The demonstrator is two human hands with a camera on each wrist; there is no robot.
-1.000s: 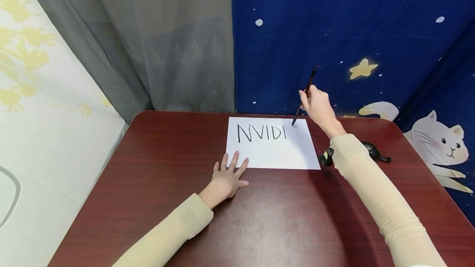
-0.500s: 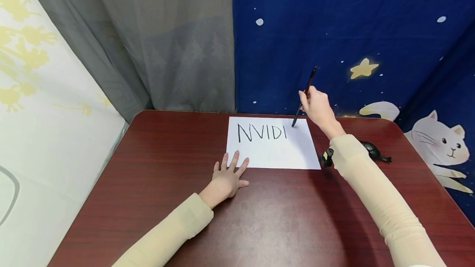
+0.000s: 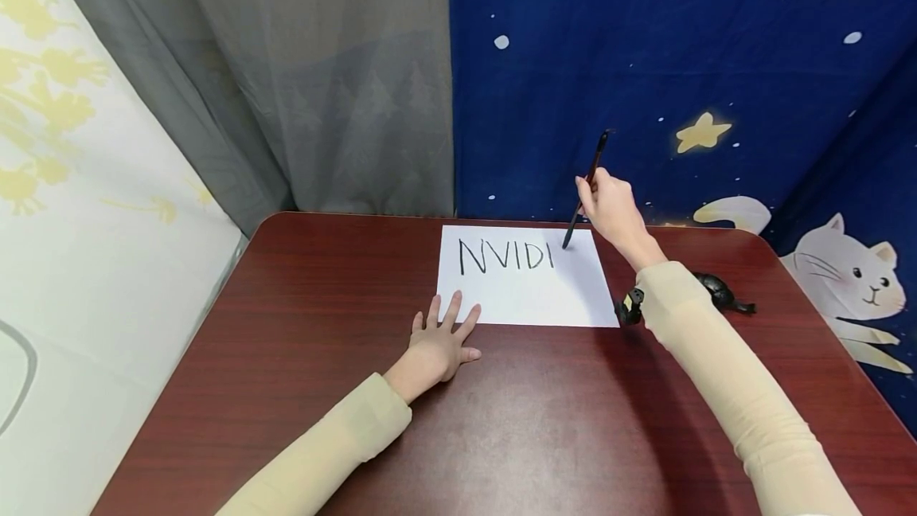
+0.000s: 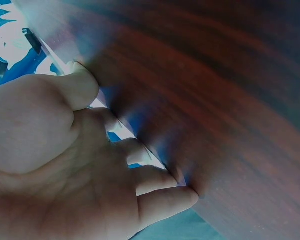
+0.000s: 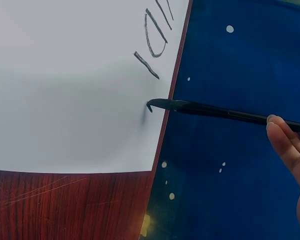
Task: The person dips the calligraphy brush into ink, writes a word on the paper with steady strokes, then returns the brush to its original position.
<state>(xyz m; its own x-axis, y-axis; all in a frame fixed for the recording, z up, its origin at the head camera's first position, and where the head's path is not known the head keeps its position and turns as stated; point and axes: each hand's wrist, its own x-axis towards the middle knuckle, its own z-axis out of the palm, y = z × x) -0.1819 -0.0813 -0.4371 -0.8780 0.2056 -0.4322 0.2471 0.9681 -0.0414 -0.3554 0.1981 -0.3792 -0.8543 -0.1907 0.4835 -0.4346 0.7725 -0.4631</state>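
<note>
A white sheet of paper (image 3: 537, 293) lies near the table's far edge, with dark letters "NVIDI" (image 3: 505, 256) along its upper part. My right hand (image 3: 611, 205) pinches a slim dark writing brush (image 3: 583, 193) well above its tip. In the right wrist view, the bristle tip of the brush (image 5: 162, 104) touches the paper (image 5: 65, 115) at a short fresh stroke beside the last "I". My left hand (image 3: 435, 345) rests with spread fingers at the paper's lower left corner; its fingertips lie on the sheet. The left wrist view shows its palm (image 4: 55, 165) and straight fingers.
A dark red-brown table (image 3: 322, 325) bears everything. Right of the paper, partly behind my right sleeve, sits a black rounded object (image 3: 727, 295) with a narrow end. A small black wrist camera (image 3: 631, 305) sticks out from the right cuff. Grey and blue curtains (image 3: 559, 86) hang behind the table.
The brush tip has moved slightly down the paper towards me, the right hand shifting with it. My left hand has stayed in place.
</note>
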